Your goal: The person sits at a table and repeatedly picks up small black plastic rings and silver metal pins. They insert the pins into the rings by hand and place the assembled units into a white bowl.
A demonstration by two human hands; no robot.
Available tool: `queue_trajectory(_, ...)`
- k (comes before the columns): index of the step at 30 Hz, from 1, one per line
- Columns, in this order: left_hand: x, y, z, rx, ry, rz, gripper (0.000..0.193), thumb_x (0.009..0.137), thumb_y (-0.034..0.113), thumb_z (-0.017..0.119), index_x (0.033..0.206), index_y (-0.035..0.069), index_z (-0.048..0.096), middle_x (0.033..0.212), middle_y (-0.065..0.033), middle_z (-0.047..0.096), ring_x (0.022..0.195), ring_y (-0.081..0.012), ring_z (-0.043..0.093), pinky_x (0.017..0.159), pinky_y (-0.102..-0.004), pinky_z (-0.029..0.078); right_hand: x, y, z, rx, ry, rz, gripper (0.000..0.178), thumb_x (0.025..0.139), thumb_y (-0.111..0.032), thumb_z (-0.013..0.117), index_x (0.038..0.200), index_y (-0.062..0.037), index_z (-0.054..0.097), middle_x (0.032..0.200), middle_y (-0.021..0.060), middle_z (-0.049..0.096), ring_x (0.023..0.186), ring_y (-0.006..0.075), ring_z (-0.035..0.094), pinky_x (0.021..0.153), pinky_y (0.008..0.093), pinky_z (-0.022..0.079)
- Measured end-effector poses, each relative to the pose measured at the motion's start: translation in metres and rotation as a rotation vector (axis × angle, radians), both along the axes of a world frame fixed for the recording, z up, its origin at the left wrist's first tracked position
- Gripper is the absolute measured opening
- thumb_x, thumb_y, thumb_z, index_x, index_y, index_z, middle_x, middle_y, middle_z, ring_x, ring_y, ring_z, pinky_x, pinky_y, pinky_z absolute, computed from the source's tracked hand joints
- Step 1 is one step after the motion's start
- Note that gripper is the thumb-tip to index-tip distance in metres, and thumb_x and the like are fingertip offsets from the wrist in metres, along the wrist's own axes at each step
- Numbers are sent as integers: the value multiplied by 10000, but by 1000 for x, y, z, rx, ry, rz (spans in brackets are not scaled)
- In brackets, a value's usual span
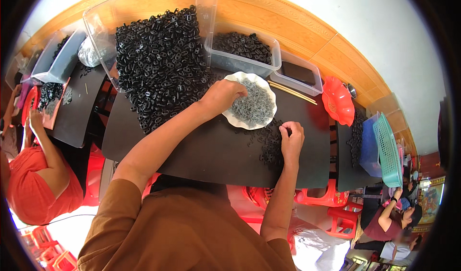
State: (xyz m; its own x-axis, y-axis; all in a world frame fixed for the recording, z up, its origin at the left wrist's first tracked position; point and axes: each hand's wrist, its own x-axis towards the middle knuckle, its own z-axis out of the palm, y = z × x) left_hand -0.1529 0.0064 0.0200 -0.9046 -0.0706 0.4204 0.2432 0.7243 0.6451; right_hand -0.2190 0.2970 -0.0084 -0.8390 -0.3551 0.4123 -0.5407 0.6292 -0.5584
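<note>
hands (222, 98) (292, 141) at bowl (272, 103) and black pieces (270, 151), roomy tabletop (211, 153) toward near edge (216, 180)

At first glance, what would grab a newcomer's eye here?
The big heap of black pieces at the back left of the table comes first. Next, the white scalloped dish of grey bits, mid-table, with the left hand over it. Then the red flower-shaped dish, back right.

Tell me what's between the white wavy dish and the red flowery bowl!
In the head view, two tan sticks, like chopsticks, lie on the dark table between the white dish and the red bowl.
</note>
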Motion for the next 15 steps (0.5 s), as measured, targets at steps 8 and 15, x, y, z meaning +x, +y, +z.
queue_trajectory(8,1,0,0,70,-29,-35,111,867,60,722,970,49,760,935,-111,761,851,-275,737,773,-357,576,7,-11,11,-31,107,29,119,829,-64,727,944,-45,704,1016,94,653,1003,311,598,912,407,476)
queue_trajectory(15,-4,1,-5,121,7,-41,115,867,48,717,973,49,761,939,-114,761,857,-275,736,779,-357,576,1,-18,16,-9,-45,174,162,807,-90,762,965,-63,746,1062,86,656,1045,297,595,934,401,481)
